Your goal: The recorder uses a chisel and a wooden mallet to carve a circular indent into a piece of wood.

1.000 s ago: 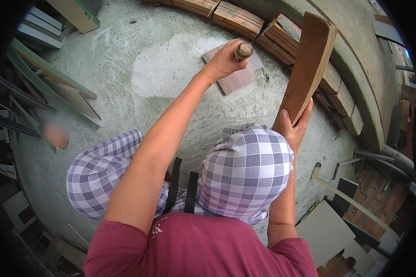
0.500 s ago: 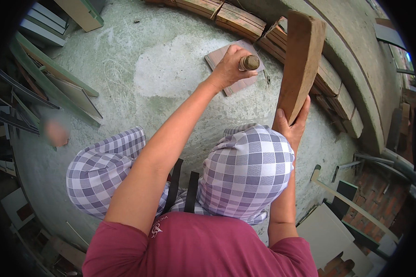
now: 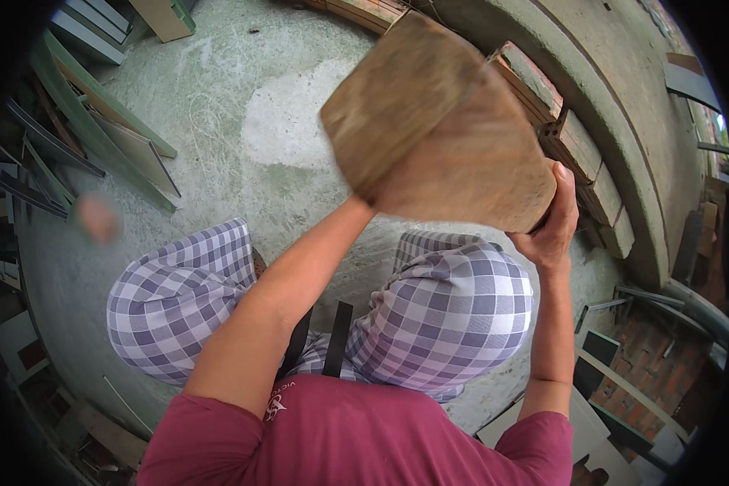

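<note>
My right hand (image 3: pixel 557 223) is closed around the lower right end of a thick brown wooden block (image 3: pixel 445 130). The block is raised toward me, slightly smeared by motion, and fills the upper middle of the view. Behind it my left forearm (image 3: pixel 308 267) reaches up and forward. The left hand itself is covered by the block, so its fingers and whatever they hold do not show. Hidden too is the small board on the floor that showed half a second ago.
Stacked reddish hollow bricks (image 3: pixel 579 154) run along a curved concrete ledge (image 3: pixel 624 121) at the right. Long panels (image 3: pixel 130 154) lean at the left. Boards and metal frames lie at the lower right. My checked knees (image 3: pixel 454 316) are on either side of my left forearm.
The wooden block has swung from upright at the right to the left, over my left hand. It now covers that hand, the round-ended handle it was gripping and the small board.
</note>
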{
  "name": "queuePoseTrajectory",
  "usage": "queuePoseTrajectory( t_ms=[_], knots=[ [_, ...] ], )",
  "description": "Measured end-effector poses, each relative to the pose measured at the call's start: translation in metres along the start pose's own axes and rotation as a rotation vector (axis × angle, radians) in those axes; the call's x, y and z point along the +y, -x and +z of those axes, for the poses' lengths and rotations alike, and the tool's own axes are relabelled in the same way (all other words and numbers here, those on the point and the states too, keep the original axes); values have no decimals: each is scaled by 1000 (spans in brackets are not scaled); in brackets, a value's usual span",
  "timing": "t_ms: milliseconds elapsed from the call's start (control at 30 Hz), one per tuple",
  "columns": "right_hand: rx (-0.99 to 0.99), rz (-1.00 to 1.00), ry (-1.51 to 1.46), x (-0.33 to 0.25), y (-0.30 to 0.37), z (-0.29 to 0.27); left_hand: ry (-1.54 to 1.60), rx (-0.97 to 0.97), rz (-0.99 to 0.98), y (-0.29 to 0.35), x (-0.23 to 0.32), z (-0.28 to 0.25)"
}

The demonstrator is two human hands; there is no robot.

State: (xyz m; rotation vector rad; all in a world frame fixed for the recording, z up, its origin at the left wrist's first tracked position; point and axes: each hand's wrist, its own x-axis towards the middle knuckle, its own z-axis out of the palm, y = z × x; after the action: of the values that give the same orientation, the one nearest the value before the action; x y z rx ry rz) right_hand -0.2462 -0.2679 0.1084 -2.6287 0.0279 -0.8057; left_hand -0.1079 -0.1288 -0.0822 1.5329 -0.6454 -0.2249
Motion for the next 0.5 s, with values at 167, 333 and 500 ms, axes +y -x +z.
queuePoseTrajectory(
  t_ms=[167,333,500],
  knots=[
    [-46,-300,-43,-2,-12,10,107,-69,57,1,-4,1],
    [-518,-56,242,39,1,14,-31,-149,3,-5,12,-9],
    [-361,-255,173,-9,-24,4,45,-111,18,-10,8,-11]
  ],
)
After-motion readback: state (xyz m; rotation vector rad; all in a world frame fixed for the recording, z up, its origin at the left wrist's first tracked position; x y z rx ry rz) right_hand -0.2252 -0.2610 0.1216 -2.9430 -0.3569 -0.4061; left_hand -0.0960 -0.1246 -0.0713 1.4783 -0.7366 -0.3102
